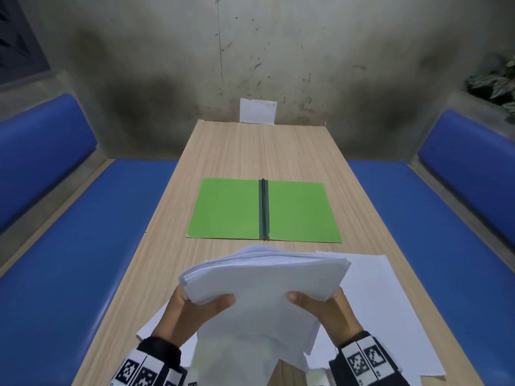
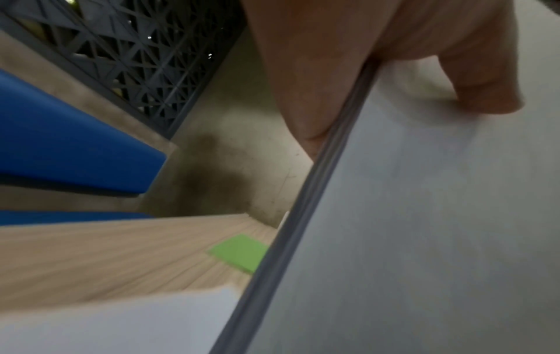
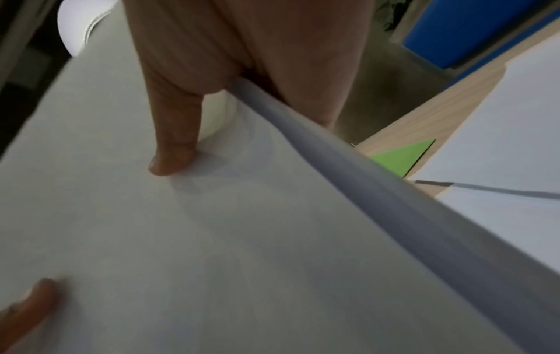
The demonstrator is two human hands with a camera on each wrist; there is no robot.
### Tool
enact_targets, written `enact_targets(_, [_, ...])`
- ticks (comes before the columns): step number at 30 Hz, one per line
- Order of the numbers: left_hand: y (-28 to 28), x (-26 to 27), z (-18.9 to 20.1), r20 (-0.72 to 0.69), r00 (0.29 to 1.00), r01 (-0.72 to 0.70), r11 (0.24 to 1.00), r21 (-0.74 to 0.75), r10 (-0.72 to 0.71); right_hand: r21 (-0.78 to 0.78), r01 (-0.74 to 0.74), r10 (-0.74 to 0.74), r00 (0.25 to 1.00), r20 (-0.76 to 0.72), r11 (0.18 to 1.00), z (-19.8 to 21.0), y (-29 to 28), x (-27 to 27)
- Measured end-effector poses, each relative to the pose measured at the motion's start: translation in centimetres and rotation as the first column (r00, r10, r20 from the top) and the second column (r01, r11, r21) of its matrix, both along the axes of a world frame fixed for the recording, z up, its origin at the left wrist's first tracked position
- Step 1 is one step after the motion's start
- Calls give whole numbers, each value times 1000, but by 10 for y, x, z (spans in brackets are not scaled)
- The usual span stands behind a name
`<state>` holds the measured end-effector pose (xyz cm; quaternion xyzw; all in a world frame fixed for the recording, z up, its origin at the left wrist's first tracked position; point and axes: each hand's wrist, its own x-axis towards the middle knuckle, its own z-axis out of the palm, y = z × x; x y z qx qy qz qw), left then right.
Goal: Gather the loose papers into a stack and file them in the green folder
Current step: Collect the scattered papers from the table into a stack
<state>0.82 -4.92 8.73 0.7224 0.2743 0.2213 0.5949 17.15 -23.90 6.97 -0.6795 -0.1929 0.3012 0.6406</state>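
Note:
A thick stack of white papers (image 1: 262, 285) is lifted above the near end of the table. My left hand (image 1: 192, 310) grips its left edge, thumb on top and fingers under. My right hand (image 1: 326, 307) grips the right edge the same way. The left wrist view shows the stack (image 2: 409, 227) with my thumb pressed on it; the right wrist view shows the stack (image 3: 212, 227) likewise. The green folder (image 1: 263, 210) lies open and flat in the middle of the table, dark spine clip up its centre. Loose white sheets (image 1: 390, 302) lie on the table under and right of the stack.
The wooden table (image 1: 237, 151) runs away from me to a stained wall. A white card (image 1: 257, 110) leans on the wall at the far end. Blue padded benches (image 1: 69, 246) flank the table on both sides. A plant (image 1: 496, 82) stands at the far right.

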Motion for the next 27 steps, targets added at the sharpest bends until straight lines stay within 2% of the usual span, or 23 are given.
enact_targets(4, [-3, -11, -23, -188, 981, 16, 982, -187, -52, -140, -24, 27, 1000, 15, 990, -23, 2, -4])
enact_targets(6, [-6, -13, -39, -200, 980, -47, 975, -218, 2, -159, -36, 35, 999, -8, 987, -33, 2, -3])
enact_targets(8, [-10, -8, -39, -193, 980, -101, 967, -236, 55, -173, -50, 49, 999, -11, 984, -42, -2, 0])
enact_targets(10, [-9, -6, -33, -171, 978, -160, 953, -257, 119, -241, -23, 40, 997, 67, 970, -55, -9, 9])
enact_targets(12, [-1, -7, -31, -156, 972, -214, 933, -289, 174, -348, 81, -23, 985, 169, 934, -69, -21, 25])
enact_targets(15, [14, -17, -27, -130, 952, -306, 866, -396, 277, -539, 282, -128, 944, 305, 794, -85, -52, 60])
enact_targets(17, [22, -28, -30, -120, 947, -318, 814, -487, 298, -683, 379, -195, 922, 334, 624, -91, -77, 86])
enact_targets(19, [27, -39, -37, -132, 952, -299, 745, -596, 277, -805, 401, -253, 914, 318, 438, -91, -99, 103])
enact_targets(20, [24, -42, -40, -140, 953, -296, 715, -634, 270, -836, 402, -287, 907, 308, 373, -90, -107, 108])
enact_targets(21, [21, -44, -45, -135, 961, -267, 678, -685, 243, -854, 403, -319, 899, 301, 328, -90, -115, 111])
enact_targets(23, [10, -51, -51, -205, 949, -312, 615, -724, 240, -877, 384, -350, 895, 277, 288, -92, -125, 114])
enact_targets(24, [8, -58, -57, -236, 932, -359, 633, -686, 274, -887, 367, -362, 896, 257, 281, -93, -127, 113])
enact_targets(25, [6, -60, -67, -201, 909, -396, 604, -692, 366, -896, 356, -369, 896, 248, 264, -94, -128, 112])
enact_targets(26, [12, -96, -57, -203, 913, -387, 598, -701, 353, -903, 355, -374, 893, 251, 242, -94, -129, 110])
enact_targets(27, [11, -64, -88, -269, 917, -399, 695, -598, 296, -908, 362, -368, 890, 269, 212, -95, -129, 107])
